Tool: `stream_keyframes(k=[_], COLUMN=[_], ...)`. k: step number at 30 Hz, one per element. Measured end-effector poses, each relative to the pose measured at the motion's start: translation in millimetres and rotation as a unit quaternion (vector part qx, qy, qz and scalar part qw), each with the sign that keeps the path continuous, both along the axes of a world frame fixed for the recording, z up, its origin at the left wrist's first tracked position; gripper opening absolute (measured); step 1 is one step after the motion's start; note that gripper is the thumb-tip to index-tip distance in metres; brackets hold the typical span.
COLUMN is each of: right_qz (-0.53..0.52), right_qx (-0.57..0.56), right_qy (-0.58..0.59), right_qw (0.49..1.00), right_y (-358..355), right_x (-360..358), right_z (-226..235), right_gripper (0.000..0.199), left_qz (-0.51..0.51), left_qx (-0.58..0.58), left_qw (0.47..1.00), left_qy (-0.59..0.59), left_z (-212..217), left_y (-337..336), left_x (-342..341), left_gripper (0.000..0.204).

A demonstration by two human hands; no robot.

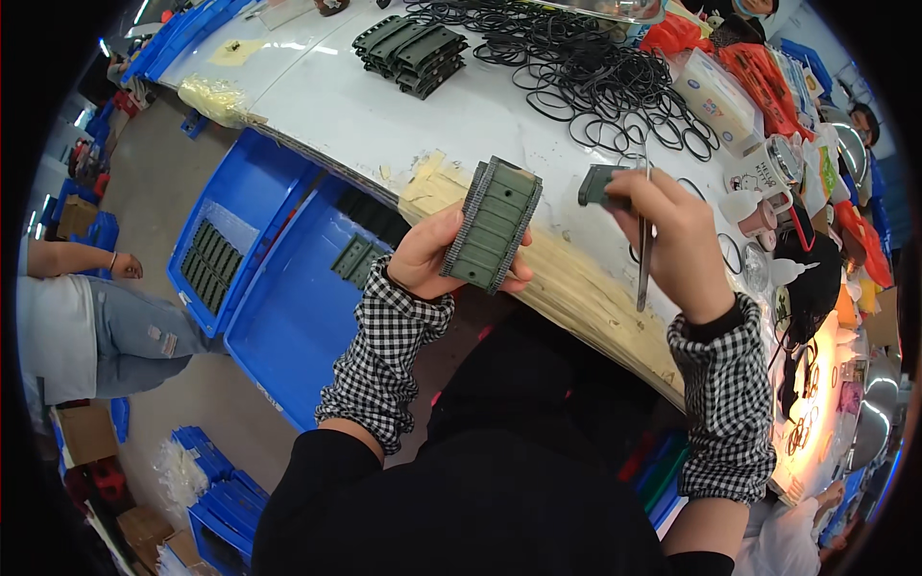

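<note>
Dark green ribbed panel (493, 226) with blackish ridged long edges is what's in play in the head view, and it's sitting in the left hand (423, 254), tilted a bit. That hand is curled round it from below: thumb along the near side, fingertips poking out past the other edge.

Right hand (680, 230) is off to the side, well apart from the panel, closed in a pinch on a small dark green piece (597, 184). It's also got metal tweezers (644, 269) tucked in the fingers, pointing back toward the body. Both forearms have black-and-white checked sleeves (725, 403), fwiw.

Both hands are over the near edge of a white worktop (317, 101), which has a yellowish tape-like strip (567, 288) along it. Beyond the left hand there's a stack of similar green panels (408, 53), and beyond the right one a big tangle of thin black rings (595, 72). Right of the right hand: a white mug (744, 179), a tissue box (718, 101) and a squeeze bottle (789, 270).

Down left of the left hand, a blue crate (274, 350) has more green parts (355, 259) in it. Further left, another person's hand (125, 266) hangs near some jeans.
</note>
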State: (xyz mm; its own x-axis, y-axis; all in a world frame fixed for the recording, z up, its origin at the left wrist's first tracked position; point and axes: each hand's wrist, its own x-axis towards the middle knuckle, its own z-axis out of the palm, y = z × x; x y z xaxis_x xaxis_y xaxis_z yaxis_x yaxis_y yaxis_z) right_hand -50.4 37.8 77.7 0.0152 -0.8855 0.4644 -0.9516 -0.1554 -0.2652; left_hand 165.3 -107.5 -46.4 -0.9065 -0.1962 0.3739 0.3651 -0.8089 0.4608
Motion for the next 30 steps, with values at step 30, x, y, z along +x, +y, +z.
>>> stream_keyframes(k=[30], right_qz=[-0.136], right_qx=[-0.066], right_qy=[-0.164], right_qw=[0.975], right_y=[72.5], right_x=[20.2], right_z=[-11.4], right_gripper=[0.019], left_qz=[0.175], left_qx=[-0.355], left_qw=[0.878], left_qy=[-0.270], left_z=[76.6], left_y=[18.2], left_x=[-15.7], left_gripper=[0.058])
